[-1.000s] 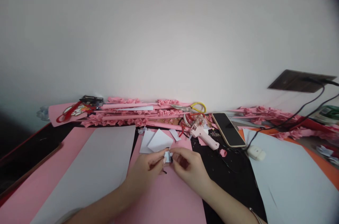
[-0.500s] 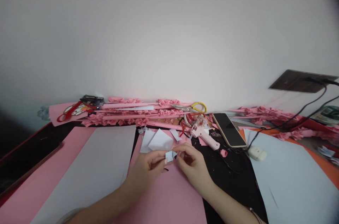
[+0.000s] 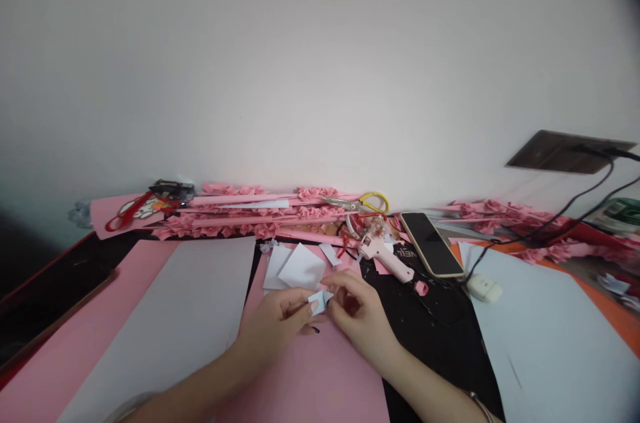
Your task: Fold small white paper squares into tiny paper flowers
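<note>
A small folded piece of white paper (image 3: pixel 317 302) is held between my two hands, over a pink sheet (image 3: pixel 320 370). My left hand (image 3: pixel 275 320) pinches its left side, with the thumb lying on the face of the paper. At the paper's right corner, the fingertips of my right hand (image 3: pixel 357 306) are closed on it. Just beyond my hands lie white paper squares (image 3: pixel 303 266), overlapping each other. A narrow white scrap (image 3: pixel 330 254) rests beside them.
A pink glue gun (image 3: pixel 387 256), a phone (image 3: pixel 433 246) and a white case (image 3: pixel 484 288) lie to the right. Yellow-handled scissors (image 3: pixel 373 202) rest on pink paper flower stems (image 3: pixel 235 220) along the wall. Large white sheets (image 3: pixel 175 316) flank the middle. A cable (image 3: pixel 575 200) hangs from the wall socket (image 3: pixel 560 151).
The folded paper has turned slightly and moved a little down and left. My left thumb now lies further across its face. Both hands keep hold of it.
</note>
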Demonstrator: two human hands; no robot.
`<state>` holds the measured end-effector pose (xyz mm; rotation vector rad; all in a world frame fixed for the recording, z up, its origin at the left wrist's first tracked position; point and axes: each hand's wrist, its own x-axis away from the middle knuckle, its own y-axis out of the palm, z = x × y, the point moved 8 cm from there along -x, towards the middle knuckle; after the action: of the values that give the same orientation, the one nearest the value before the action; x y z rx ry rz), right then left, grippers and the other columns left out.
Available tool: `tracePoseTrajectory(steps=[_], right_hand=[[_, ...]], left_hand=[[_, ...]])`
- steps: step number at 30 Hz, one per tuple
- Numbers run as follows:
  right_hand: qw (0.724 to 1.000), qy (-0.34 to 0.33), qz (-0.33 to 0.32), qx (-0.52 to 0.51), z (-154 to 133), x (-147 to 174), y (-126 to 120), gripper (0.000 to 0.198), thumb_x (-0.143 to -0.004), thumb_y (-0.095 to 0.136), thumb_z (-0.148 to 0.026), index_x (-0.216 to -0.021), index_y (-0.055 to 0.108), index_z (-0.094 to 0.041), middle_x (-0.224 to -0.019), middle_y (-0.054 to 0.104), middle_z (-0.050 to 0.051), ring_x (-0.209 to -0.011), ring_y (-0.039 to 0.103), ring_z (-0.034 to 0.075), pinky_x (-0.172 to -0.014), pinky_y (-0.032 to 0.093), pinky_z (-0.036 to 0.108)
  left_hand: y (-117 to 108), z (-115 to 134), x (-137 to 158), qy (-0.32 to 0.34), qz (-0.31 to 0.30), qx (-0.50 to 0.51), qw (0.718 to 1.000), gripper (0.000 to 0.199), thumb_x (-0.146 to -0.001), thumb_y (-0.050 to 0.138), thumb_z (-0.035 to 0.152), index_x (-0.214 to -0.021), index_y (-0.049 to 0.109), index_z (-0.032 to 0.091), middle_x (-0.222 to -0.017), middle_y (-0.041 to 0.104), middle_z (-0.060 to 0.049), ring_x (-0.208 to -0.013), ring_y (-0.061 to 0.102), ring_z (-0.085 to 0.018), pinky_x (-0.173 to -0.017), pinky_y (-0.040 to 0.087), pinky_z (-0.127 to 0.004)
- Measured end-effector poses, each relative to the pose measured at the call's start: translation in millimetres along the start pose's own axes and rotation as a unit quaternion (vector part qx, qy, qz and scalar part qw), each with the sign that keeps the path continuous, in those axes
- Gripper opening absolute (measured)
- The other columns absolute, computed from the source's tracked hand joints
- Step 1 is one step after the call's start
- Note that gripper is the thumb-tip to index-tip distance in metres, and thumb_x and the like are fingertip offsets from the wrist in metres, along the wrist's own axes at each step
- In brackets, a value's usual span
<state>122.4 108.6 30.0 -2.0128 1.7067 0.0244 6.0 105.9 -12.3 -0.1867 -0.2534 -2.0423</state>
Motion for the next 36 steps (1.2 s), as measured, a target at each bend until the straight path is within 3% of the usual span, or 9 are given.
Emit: tracePoseTrajectory(steps=[8,16,23,29,36], right_hand=[[1.000,-0.001,0.006,-0.031,-1,-1,-2,0.027,-0.072,0.051,0.000,-0.081,0.067,-0.020,-0.085,0.057,0.004,-0.071,0.054,0.014,-0.058,0.040,0.023],[1.000,-0.014,-0.002,-0.001,-3,-2,-2,0.020,-0.073,0.053,-0.002,-0.077,0.063,-0.018,-0.087,0.059,0.004,-0.076,0.058,0.016,-0.059,0.042,0.022],[0.997,-0.057,-0.022,0.041,-6,2,2,0.022,-0.076,0.051,-0.004,-0.088,0.063,-0.020,-0.095,0.065,0.006,-0.087,0.062,0.017,-0.073,0.048,0.027],[0.991,-0.089,-0.054,0.086,-16,6,3,0.040,-0.070,0.050,-0.001,-0.104,0.060,-0.018,-0.106,0.064,0.009,-0.097,0.061,0.019,-0.084,0.047,0.030],[0.982,-0.119,-0.085,0.123,-22,9,7,0.046,-0.069,0.048,-0.003,-0.112,0.055,-0.017,-0.110,0.062,0.009,-0.098,0.059,0.020,-0.087,0.046,0.032]], left_hand=[[-3,-2,0,0.030,0.020,-0.046,0.998,0.026,-0.081,0.055,0.036,-0.095,0.069,0.020,-0.077,0.069,-0.001,-0.084,0.066,-0.022,-0.074,0.053,-0.031],[-4,0,1,0.001,0.018,-0.001,1.000,0.026,-0.079,0.058,0.037,-0.095,0.069,0.020,-0.079,0.070,-0.002,-0.084,0.067,-0.021,-0.074,0.052,-0.030],[-5,-4,-1,-0.032,0.025,0.065,0.997,0.028,-0.075,0.064,0.038,-0.096,0.069,0.020,-0.091,0.072,-0.004,-0.087,0.067,-0.022,-0.073,0.052,-0.029],[-11,-7,-1,-0.035,0.042,0.119,0.991,0.031,-0.076,0.063,0.040,-0.101,0.068,0.021,-0.099,0.071,-0.004,-0.088,0.067,-0.022,-0.074,0.052,-0.029],[-11,-5,0,-0.041,0.045,0.131,0.989,0.033,-0.075,0.064,0.042,-0.101,0.068,0.021,-0.101,0.071,-0.005,-0.090,0.067,-0.022,-0.074,0.052,-0.028]])
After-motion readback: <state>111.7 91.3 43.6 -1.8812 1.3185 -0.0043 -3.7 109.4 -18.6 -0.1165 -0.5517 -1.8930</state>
